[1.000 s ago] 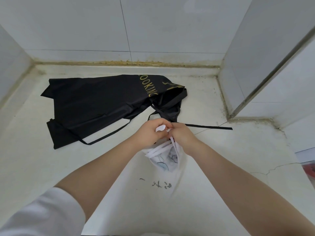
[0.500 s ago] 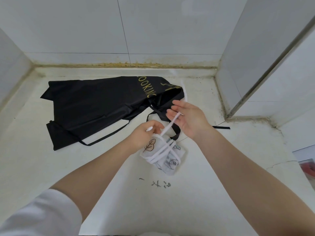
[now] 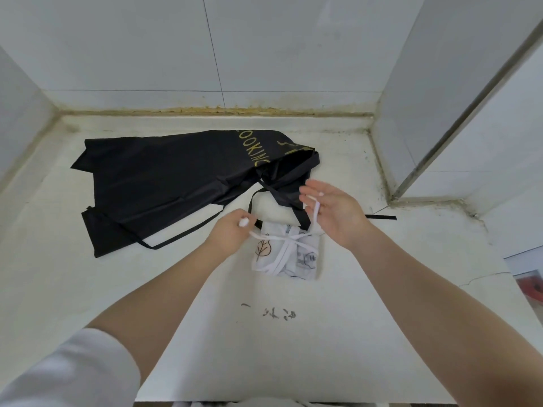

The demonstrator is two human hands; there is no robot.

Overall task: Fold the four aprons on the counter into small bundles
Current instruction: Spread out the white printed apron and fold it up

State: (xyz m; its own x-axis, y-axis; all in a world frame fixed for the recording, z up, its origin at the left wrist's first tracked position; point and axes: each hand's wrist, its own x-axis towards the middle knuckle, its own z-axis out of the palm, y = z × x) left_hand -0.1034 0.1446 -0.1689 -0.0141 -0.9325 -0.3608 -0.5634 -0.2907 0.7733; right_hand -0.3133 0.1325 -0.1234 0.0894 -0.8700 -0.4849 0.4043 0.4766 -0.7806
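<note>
Counter [image 3: 88,289] status, left to right. Black apron [image 3: 176,183] with gold lettering lies spread across the rear left of the surface, loosely doubled over but not bundled; its black ties [image 3: 188,235] trail loose toward the front and toward the right. Judged from its flat, open lie, this item is not yet folded.

Left hand [image 3: 232,235] sits just in front of the black apron's lower edge, fingers curled round one end of a white strap [image 3: 258,235] and pulling it leftward. White printed apron [image 3: 286,251], with leaf drawings on it, rests on the counter between the two hands as a compact square bundle, the strap already crossed over its top. Right hand [image 3: 335,210] is raised above and to the right of the bundle, palm up and fingers mostly spread, the other strap end [image 3: 314,212] looped over the fingers; whether the thumb pinches it cannot be told with certainty, though the strap runs taut from that hand down to the bundle.

Assessment: the white apron is folded and is at the tying stage; the knot appears unfinished. The black apron remains wholly to do. Only two aprons show here; a strip of pale cloth [image 3: 235,403] at the bottom edge may belong to others, but that cannot be confirmed. Roughly the first quarter of the work appears nearly closed out, on visible evidence.
</note>
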